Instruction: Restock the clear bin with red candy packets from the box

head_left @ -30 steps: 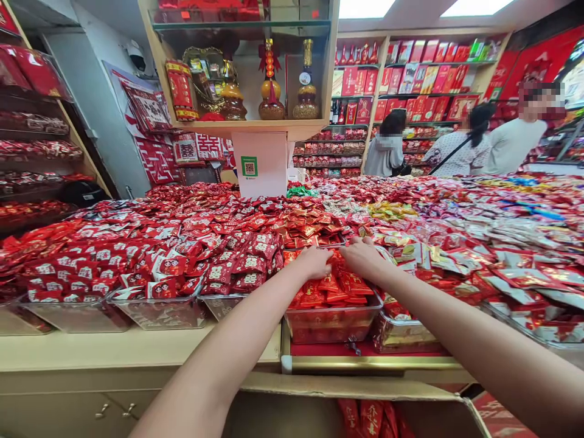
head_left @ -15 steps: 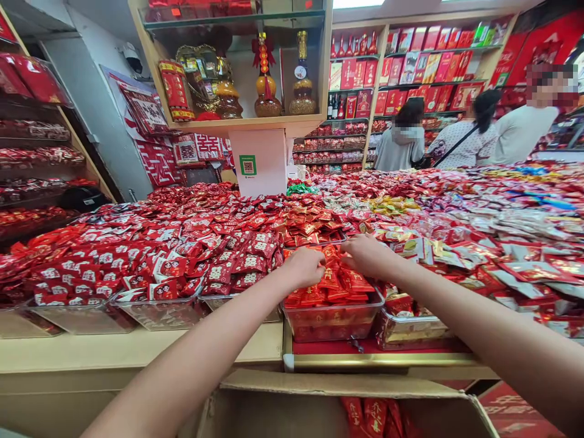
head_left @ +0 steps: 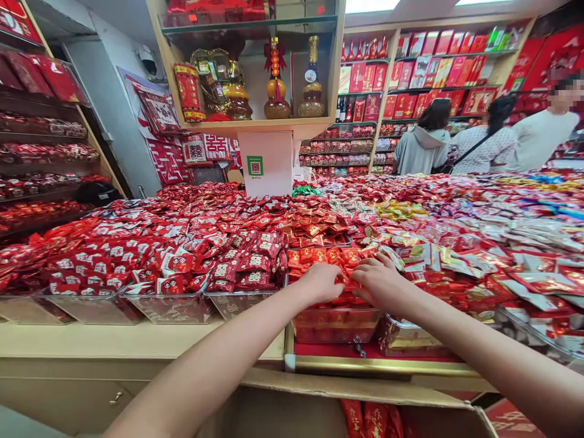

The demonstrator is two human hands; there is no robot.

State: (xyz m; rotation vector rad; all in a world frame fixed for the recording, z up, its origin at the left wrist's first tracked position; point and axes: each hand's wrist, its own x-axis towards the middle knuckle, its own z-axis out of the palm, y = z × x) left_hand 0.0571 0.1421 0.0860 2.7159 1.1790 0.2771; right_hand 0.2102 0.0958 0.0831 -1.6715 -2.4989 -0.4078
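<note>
A clear plastic bin full of small red packets with gold lettering stands at the counter's front. Over its front part, my left hand rests on the packets with its fingers loosely bent and apart. My right hand is at the bin's right side, fingers spread and tips on the packets. Only a narrow gap separates the two hands. The packets right beneath the palms are hidden. Below the counter edge is an open cardboard box with several red packets inside.
Bins of dark red packets adjoin on the left, and another clear bin on the right. Heaped packets cover the counter behind. A glass-shelved cabinet rises at the back on a white post. Several people stand far right.
Both hands have come lower and nearer over the front of the bin, and their fingers have loosened and spread. The camera view has shifted slightly left.
</note>
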